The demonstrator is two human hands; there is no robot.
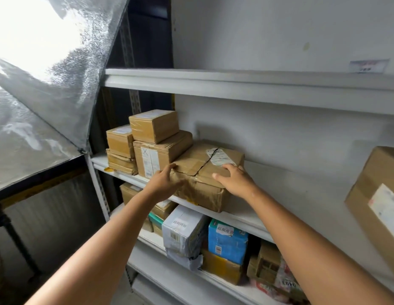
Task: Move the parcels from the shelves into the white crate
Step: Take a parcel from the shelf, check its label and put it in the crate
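A crumpled brown cardboard parcel [205, 172] with a torn white label lies on the middle shelf [246, 219]. My left hand [164, 180] touches its left front corner with fingers spread. My right hand [232, 179] rests on its top right, fingers curving over the top edge. To the left, three small brown boxes [154, 126] are stacked beside a taller taped one [156, 157]. The white crate is not in view.
The lower shelf holds a white box [183, 230], a blue box [227, 243] and several brown parcels. A large cardboard box [379, 201] stands at the right on the middle shelf. The upper shelf [235, 84] shows no parcels. A silver foil panel [37, 106] fills the left.
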